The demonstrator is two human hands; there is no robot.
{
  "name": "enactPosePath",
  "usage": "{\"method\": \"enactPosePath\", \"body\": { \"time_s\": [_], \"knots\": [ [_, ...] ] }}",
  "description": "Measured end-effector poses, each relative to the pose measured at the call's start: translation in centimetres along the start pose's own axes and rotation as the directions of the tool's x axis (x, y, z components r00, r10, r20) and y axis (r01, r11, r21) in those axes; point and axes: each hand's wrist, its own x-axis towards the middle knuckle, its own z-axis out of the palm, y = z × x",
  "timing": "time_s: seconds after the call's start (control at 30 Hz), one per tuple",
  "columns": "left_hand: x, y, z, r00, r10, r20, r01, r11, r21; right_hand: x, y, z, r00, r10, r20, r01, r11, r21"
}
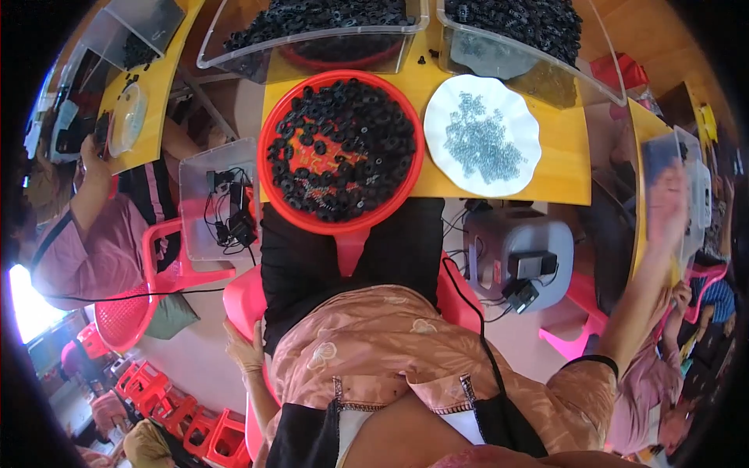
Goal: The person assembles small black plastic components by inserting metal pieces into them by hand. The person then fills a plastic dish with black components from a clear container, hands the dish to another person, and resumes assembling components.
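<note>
My left hand [244,348] is down at my side, its fingers and thumb around the edge of the pink plastic chair [243,298] under me. Stretched far out to the right, my right hand [667,199] is motion-blurred beside a clear plastic bin [693,205] on a neighbouring table; whether it holds anything is unclear. Before me, a red plastic basin [342,227] overhangs the yellow table [562,169] and contains many small black ring-like parts [374,117]. Right of it, a white scalloped plate [436,117] carries a spread of tiny metallic pieces [485,140].
Two clear bins [351,35] [526,64] of black parts line the table's back. Left is a clear box [193,234] of cables and adapters; right, a grey stool [515,228] bears adapters. A black cable [468,292] crosses my lap. Another person [93,245] sits left.
</note>
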Motion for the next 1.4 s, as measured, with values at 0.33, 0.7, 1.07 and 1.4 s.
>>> {"method": "enactPosePath", "body": {
  "time_s": [0.33,0.7,1.07,1.4],
  "knots": [
    [9.3,7.4,-2.4,0.720,0.591,-0.365,-0.669,0.730,-0.137,-22.0,9.9,16.8,0.906,0.244,0.346,-0.128,0.937,-0.325],
    [7.5,21.4,-0.1,-0.474,0.735,-0.484,-0.879,-0.428,0.211,-24.6,11.5,21.3,0.914,0.160,0.372,0.146,0.726,-0.672],
    [10.4,20.3,2.1,-0.172,0.800,-0.574,-0.983,-0.177,0.048,-17.0,16.1,32.0,0.724,0.020,0.690,0.622,0.415,-0.664],
    [14.7,19.9,0.7,0.199,0.624,-0.756,-0.976,0.194,-0.096,-15.4,18.8,35.7,0.688,0.103,0.718,0.720,0.024,-0.694]
  ]
}}
